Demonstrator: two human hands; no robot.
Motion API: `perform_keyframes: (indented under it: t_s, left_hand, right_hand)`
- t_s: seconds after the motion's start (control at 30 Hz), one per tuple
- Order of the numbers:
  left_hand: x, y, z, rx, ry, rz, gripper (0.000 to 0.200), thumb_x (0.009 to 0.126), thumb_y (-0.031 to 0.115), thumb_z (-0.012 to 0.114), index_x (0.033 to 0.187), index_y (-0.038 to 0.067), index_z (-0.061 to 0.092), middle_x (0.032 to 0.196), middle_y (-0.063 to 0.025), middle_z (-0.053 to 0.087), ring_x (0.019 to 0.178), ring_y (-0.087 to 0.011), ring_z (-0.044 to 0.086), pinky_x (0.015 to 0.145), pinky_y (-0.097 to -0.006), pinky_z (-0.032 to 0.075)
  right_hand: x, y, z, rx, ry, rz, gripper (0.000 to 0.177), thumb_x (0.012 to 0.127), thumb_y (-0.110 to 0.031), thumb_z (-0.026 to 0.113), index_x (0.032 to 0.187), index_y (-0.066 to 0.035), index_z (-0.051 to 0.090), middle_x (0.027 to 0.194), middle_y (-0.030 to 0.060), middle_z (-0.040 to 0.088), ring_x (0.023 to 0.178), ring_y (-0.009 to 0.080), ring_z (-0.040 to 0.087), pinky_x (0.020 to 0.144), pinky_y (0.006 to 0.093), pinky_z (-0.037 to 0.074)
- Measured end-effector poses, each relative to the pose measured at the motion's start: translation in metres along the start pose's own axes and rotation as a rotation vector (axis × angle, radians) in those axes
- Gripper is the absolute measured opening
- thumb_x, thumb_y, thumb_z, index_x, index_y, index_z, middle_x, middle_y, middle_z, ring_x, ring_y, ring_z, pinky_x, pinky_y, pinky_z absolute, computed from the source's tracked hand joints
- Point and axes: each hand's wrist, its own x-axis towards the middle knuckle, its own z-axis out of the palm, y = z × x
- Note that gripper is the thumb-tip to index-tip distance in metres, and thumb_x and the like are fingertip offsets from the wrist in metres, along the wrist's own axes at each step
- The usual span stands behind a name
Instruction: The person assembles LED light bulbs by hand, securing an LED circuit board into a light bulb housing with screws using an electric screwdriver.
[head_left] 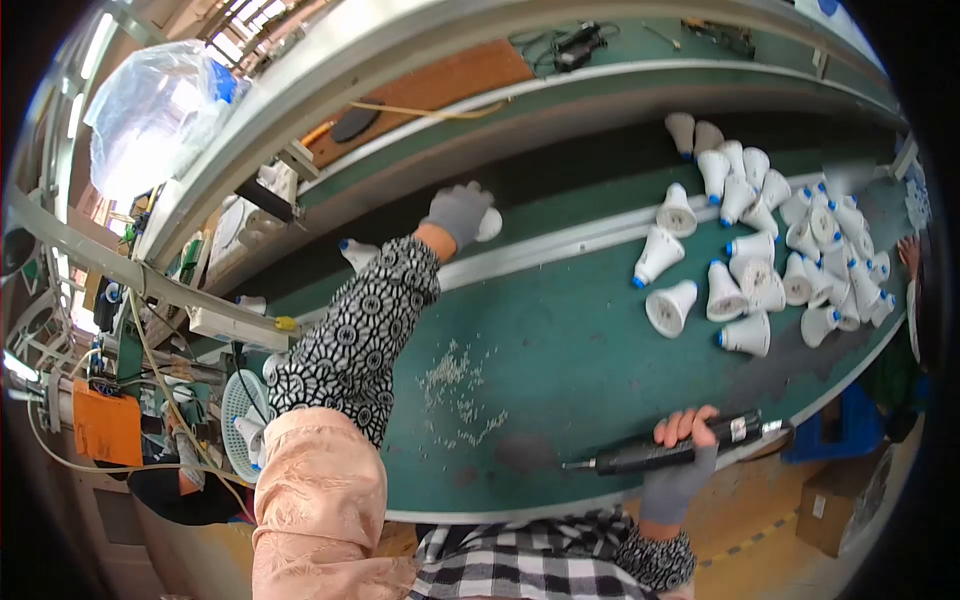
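My left hand (458, 214), in a grey glove, reaches to the far side of the green table (560, 350), its fingers closed around a white bulb housing (489, 225). Near the front edge my right hand (685, 455), in a grey fingerless glove, holds a black electric screwdriver (650, 455) with its tip pointing left. Many small screws (455, 375) lie scattered on the table between my hands. To the right stand and lie several white housings with blue tips (670, 307). Another housing (357, 254) lies just left of my left forearm.
A metal rail (580, 240) crosses the table. A shelf (440, 90) runs above the far side. At the left are a light blue basket (236, 425) and an orange bin (106, 427). Part of another person's hand (908, 255) shows at the far right.
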Motion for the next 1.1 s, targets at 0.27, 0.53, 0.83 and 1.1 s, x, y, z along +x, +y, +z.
perform_keyframes:
  t_s: [0.27, 0.53, 0.83, 1.1]
  left_hand:
    - [-0.106, -0.029, -0.003, -1.119, 0.082, -0.199, 0.046, 0.083, 0.036, 0.073, 0.113, 0.001, 0.069, 0.078, -0.0049, 0.066, 0.074, -0.0118, 0.062, 0.070, -0.0245, 0.047]
    - [-0.304, 0.102, 0.023, -2.415, 0.125, -0.160, 0.079, 0.072, 0.051, 0.080, 0.124, 0.000, 0.052, 0.105, -0.0099, 0.062, 0.090, -0.0180, 0.061, 0.078, -0.0313, 0.050]
    - [-0.371, 0.161, 0.048, -2.317, -0.018, -0.147, 0.078, 0.079, 0.021, 0.075, 0.144, 0.009, 0.034, 0.132, -0.0085, 0.050, 0.117, -0.0188, 0.053, 0.096, -0.0344, 0.047]
    - [-0.392, 0.153, 0.022, -2.665, -0.228, 0.010, 0.059, 0.080, 0.024, 0.072, 0.131, 0.007, 0.047, 0.119, -0.0041, 0.055, 0.104, -0.0128, 0.055, 0.090, -0.0296, 0.046]
  right_hand:
    - [-0.011, -0.010, 0.004, 0.271, 0.054, 0.036, 0.012, 0.091, -0.013, 0.057, 0.095, -0.005, 0.049, 0.075, 0.0017, 0.038, 0.068, 0.0135, 0.040, 0.068, 0.0311, 0.040]
    - [-0.026, -0.003, 0.034, 0.326, 0.021, 0.151, 0.011, 0.091, -0.009, 0.058, 0.094, -0.003, 0.050, 0.075, 0.0006, 0.036, 0.066, 0.0121, 0.040, 0.068, 0.0305, 0.041]
    - [-0.054, 0.013, 0.065, 0.286, -0.141, 0.261, 0.014, 0.092, -0.011, 0.057, 0.098, -0.004, 0.048, 0.075, -0.0001, 0.036, 0.065, 0.0112, 0.039, 0.067, 0.0292, 0.039]
    - [-0.070, 0.009, 0.084, 0.257, -0.243, 0.203, 0.015, 0.091, -0.007, 0.057, 0.099, -0.003, 0.044, 0.075, 0.0002, 0.036, 0.065, 0.0109, 0.042, 0.068, 0.0282, 0.039]
